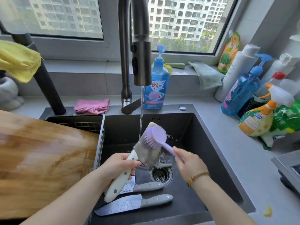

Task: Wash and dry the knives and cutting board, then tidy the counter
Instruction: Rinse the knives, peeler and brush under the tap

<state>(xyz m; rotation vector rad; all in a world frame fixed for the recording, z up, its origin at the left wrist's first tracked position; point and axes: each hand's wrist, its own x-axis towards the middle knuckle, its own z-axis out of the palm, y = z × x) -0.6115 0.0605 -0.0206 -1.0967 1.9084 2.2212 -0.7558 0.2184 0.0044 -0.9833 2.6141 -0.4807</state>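
Observation:
My left hand (117, 166) grips the white handle of a cleaver (146, 148), holding its wide blade up under the running water from the tap (141, 62). My right hand (190, 163) holds a purple dish brush (156, 137) by its handle, bristles against the blade. Two grey-handled knives lie wet on the sink floor: one (147, 186) partly under the cleaver's handle, the other (134, 204) nearer me. A wet wooden cutting board (40, 159) rests at the left, over the sink's edge.
The dark sink (203, 143) has a drain strainer (160, 174) and a wire basket (100, 140) on its left side. A blue dish soap bottle (156, 88) and pink cloth (91, 106) sit behind it. Spray bottles (259, 114) crowd the right counter. A yellow cloth (17, 60) hangs left.

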